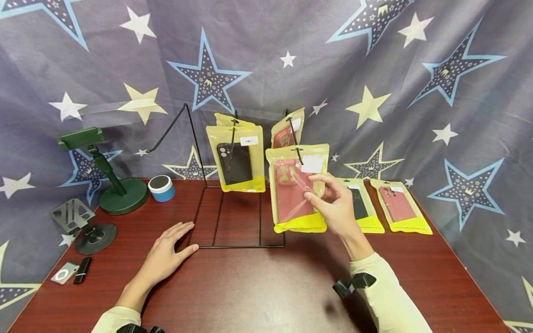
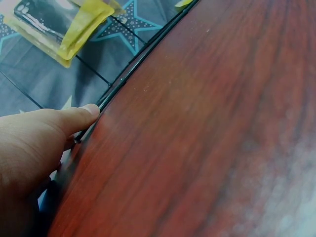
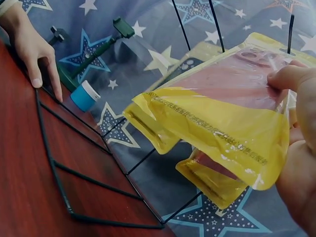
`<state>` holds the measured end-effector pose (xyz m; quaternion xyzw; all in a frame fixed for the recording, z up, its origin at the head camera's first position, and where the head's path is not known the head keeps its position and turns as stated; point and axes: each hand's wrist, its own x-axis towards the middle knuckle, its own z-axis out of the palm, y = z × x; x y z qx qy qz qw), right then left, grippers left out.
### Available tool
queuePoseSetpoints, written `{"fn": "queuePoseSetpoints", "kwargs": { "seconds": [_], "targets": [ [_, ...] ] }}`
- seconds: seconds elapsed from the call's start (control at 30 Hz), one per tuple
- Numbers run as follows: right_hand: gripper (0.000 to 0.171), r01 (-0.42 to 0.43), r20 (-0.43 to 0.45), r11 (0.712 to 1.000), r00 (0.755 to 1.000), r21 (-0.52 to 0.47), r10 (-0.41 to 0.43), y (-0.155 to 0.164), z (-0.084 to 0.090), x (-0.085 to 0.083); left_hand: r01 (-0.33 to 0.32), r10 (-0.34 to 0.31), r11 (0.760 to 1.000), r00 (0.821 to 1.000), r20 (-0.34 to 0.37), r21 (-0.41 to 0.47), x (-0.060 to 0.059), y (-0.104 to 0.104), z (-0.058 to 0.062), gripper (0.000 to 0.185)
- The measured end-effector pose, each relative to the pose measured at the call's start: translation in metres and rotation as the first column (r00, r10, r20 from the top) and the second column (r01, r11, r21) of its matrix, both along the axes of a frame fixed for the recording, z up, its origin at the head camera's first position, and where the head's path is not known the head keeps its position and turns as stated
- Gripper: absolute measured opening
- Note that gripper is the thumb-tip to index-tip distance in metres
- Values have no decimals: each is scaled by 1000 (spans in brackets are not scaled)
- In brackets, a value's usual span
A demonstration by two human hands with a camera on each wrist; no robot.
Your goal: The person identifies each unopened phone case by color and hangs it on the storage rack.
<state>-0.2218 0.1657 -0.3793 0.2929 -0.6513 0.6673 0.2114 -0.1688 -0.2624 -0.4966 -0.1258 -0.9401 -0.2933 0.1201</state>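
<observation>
My right hand (image 1: 336, 203) pinches the right edge of a yellow-edged clear pouch holding a pink phone case (image 1: 291, 199). A black hook of the wire display rack (image 1: 241, 247) meets the hole at that pouch's top. Behind it a second pouched pink case (image 1: 283, 138) hangs on the rack. Pouches hang on the neighbouring hook too, the front one with a black phone case (image 1: 238, 164). With fingers extended, my left hand (image 1: 164, 254) rests at the rack base's front left corner; in the left wrist view its thumb (image 2: 89, 112) touches the wire.
Two more pouched cases, one dark (image 1: 359, 203) and one pink (image 1: 397, 203), lie at the table's right. On the left stand a green phone stand (image 1: 123, 196), a blue-white round tub (image 1: 161, 188) and a smaller folding stand (image 1: 96, 238). A bare rack arm (image 1: 168, 129) juts up left.
</observation>
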Motion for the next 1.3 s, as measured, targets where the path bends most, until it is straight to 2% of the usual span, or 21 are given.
{"fn": "queuePoseSetpoints", "kwargs": {
  "seconds": [0.43,0.73,0.9,1.3],
  "targets": [
    [38,53,39,998,998,-14,-53,-8,3,-42,2,-2,1000,999,36,3,0,1,1,64],
    [41,49,133,997,990,-64,-41,-14,4,-63,2,-2,1000,999,47,2,-2,1,1,64],
    [38,63,164,992,985,-108,-45,-18,4,-72,5,-5,1000,999,40,4,-2,2,1,64],
    [35,127,148,985,983,-116,-110,-27,1,-89,2,-3,1000,999,40,5,-1,0,1,64]
  ]
}}
